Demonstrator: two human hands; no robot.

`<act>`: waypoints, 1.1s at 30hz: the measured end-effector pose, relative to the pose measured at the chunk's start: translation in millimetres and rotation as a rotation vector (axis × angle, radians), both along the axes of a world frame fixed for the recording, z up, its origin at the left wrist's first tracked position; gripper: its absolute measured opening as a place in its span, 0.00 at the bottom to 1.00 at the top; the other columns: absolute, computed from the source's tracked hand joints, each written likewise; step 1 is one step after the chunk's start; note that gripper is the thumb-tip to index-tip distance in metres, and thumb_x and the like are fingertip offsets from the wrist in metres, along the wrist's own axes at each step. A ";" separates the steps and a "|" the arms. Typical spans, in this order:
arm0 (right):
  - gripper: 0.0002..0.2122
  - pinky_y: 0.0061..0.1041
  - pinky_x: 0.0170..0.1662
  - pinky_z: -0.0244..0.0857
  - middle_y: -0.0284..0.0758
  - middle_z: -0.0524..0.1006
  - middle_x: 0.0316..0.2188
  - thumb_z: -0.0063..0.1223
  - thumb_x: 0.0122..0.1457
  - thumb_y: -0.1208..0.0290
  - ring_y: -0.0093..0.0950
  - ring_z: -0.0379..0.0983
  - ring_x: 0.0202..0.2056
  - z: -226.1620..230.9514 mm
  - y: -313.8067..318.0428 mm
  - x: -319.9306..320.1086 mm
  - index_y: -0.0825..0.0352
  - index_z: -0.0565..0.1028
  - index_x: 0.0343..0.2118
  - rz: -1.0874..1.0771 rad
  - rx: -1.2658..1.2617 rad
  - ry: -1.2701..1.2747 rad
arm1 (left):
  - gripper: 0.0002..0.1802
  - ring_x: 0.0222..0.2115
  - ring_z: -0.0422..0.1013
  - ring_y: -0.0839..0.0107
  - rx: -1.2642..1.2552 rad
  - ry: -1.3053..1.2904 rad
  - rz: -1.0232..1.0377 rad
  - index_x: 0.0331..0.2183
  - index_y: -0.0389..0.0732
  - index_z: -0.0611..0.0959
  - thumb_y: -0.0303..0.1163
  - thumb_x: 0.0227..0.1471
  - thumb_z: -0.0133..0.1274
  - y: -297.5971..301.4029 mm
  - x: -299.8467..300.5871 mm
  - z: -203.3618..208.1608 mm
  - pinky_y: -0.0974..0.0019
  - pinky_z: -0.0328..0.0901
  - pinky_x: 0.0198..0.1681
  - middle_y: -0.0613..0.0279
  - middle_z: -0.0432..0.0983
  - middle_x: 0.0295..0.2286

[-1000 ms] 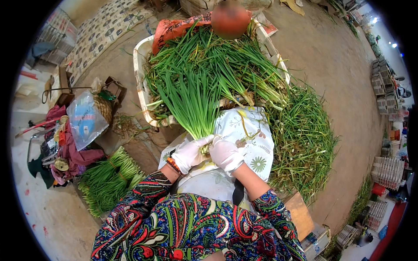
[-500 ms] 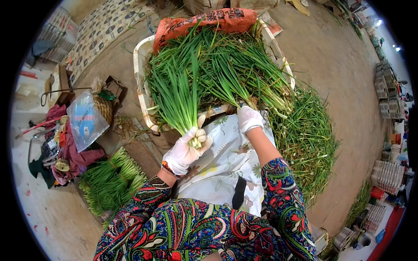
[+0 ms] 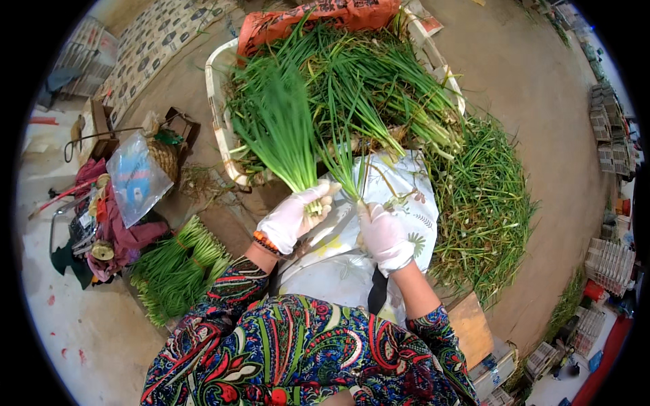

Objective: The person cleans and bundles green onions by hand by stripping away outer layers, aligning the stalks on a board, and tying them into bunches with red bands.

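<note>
My left hand [image 3: 290, 220], in a whitish glove, is wrapped round the pale bases of a thick bunch of garlic chives [image 3: 288, 145], their green leaves fanning upward. Just to its right, my gloved right hand [image 3: 386, 238] pinches a few thin chives [image 3: 344, 170] near their lower ends. Both hands are above the patterned white apron [image 3: 338, 271] over my lap. Beyond them stands a white plastic crate [image 3: 218, 125] heaped with loose chives [image 3: 386, 84], some with dry brownish leaves. Part of its near rim is hidden by leaves.
An orange sack [image 3: 325, 19] drapes over the crate's far edge. Trimmed leaves [image 3: 484, 223] lie heaped on the floor at right. Tied chive bundles [image 3: 179, 271] lie at left, below a clear plastic bag [image 3: 137, 179] and cloths. A board [image 3: 472, 330] is near my right elbow.
My right hand has drawn back from the crate's near edge toward my lap, bringing a few chives with it. My left hand has shifted slightly right and up, still gripping the bunch.
</note>
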State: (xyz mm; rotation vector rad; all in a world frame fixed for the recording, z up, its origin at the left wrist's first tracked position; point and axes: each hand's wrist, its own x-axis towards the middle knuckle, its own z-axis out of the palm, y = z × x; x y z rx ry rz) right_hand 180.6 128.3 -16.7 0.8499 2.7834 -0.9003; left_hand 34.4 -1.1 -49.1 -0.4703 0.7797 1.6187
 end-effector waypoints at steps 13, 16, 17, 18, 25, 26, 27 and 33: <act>0.16 0.26 0.19 0.62 0.38 0.71 0.16 0.49 0.54 0.61 0.32 0.68 0.17 -32.0 6.7 -1.8 0.71 0.70 0.35 -0.011 -0.318 0.290 | 0.13 0.19 0.67 0.79 -0.046 0.152 -0.151 0.38 0.29 0.74 0.27 0.53 0.44 15.4 13.9 -19.3 0.79 0.63 0.22 0.68 0.70 0.22; 0.15 0.14 0.18 0.52 0.25 0.68 0.15 0.51 0.53 0.58 0.13 0.60 0.16 -30.5 13.3 -20.8 0.68 0.73 0.27 -0.481 -1.108 0.059 | 0.09 0.20 0.68 0.79 -0.087 0.135 -0.083 0.33 0.32 0.76 0.27 0.51 0.46 19.7 18.9 -17.1 0.79 0.64 0.23 0.65 0.72 0.22; 0.14 0.13 0.18 0.53 0.26 0.69 0.17 0.51 0.54 0.61 0.13 0.60 0.16 -41.6 14.6 -20.1 0.69 0.72 0.29 -0.479 -1.166 0.060 | 0.09 0.20 0.68 0.79 -0.085 0.151 -0.102 0.34 0.32 0.76 0.26 0.51 0.46 19.9 17.7 -18.3 0.79 0.64 0.23 0.65 0.72 0.23; 0.13 0.13 0.19 0.53 0.27 0.70 0.18 0.50 0.55 0.63 0.13 0.59 0.16 -48.6 17.2 -18.8 0.71 0.71 0.31 -0.474 -1.229 0.056 | 0.09 0.20 0.67 0.79 -0.088 0.166 -0.119 0.34 0.32 0.76 0.26 0.51 0.47 19.2 17.5 -18.7 0.79 0.64 0.23 0.65 0.72 0.23; 0.13 0.12 0.22 0.59 0.29 0.73 0.21 0.49 0.55 0.62 0.15 0.67 0.19 -9.5 28.5 5.8 0.70 0.72 0.32 -0.455 -1.524 0.226 | 0.11 0.21 0.69 0.80 0.013 0.139 0.102 0.37 0.29 0.74 0.25 0.51 0.46 14.5 -17.7 -18.3 0.82 0.67 0.22 0.53 0.75 0.33; 0.14 0.15 0.23 0.61 0.31 0.74 0.21 0.51 0.54 0.61 0.19 0.69 0.20 -3.6 42.3 15.3 0.70 0.72 0.32 -0.438 -1.428 0.167 | 0.11 0.20 0.69 0.80 -0.048 0.143 0.116 0.37 0.29 0.74 0.25 0.51 0.46 14.3 -21.1 -17.9 0.82 0.67 0.22 0.53 0.75 0.33; 0.15 0.18 0.25 0.63 0.33 0.74 0.22 0.52 0.53 0.61 0.23 0.70 0.21 2.1 59.7 26.1 0.71 0.72 0.32 -0.414 -1.337 0.111 | 0.11 0.20 0.68 0.80 -0.111 0.154 0.132 0.37 0.29 0.74 0.25 0.51 0.46 13.4 -24.6 -12.7 0.82 0.67 0.22 0.53 0.75 0.33; 0.18 0.28 0.37 0.65 0.46 0.75 0.29 0.49 0.51 0.65 0.36 0.73 0.33 -19.0 70.1 23.3 0.71 0.70 0.41 -0.157 -0.166 0.090 | 0.10 0.21 0.69 0.78 -0.044 0.141 0.072 0.36 0.30 0.74 0.24 0.51 0.46 18.3 -5.9 -22.0 0.81 0.66 0.22 0.55 0.74 0.33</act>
